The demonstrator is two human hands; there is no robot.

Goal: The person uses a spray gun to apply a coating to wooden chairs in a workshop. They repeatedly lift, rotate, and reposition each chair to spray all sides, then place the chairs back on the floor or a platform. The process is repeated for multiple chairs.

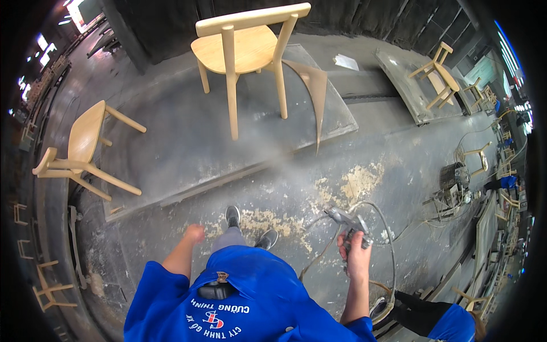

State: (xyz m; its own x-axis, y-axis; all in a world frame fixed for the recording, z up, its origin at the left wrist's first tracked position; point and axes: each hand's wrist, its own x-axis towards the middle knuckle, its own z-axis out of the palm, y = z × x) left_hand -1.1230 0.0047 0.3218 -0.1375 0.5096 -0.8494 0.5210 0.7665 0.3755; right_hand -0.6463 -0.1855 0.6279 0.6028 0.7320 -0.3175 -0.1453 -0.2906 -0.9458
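My right hand [356, 253] is wrapped round the grip of a metal spray gun [348, 219], which points up and to the left. A grey hose [392, 251] loops away from the gun. My left hand [195, 233] is beside my body, small and a little blurred; its fingers look curled in, with nothing seen in them. Ahead, a pale wooden chair [242, 51] stands on a low dark platform [188, 142], its backrest nearest me. Another wooden chair [85, 134] is at the platform's left end. Neither hand touches a chair.
A brown flat sheet [312, 91] with a pointed end lies by the chair. Farther right, a second platform [393, 74] bears another chair [441, 77]. Hoses run across the stained floor [353, 182] near a dark bucket [454, 175]. A person in blue [456, 325] is at lower right.
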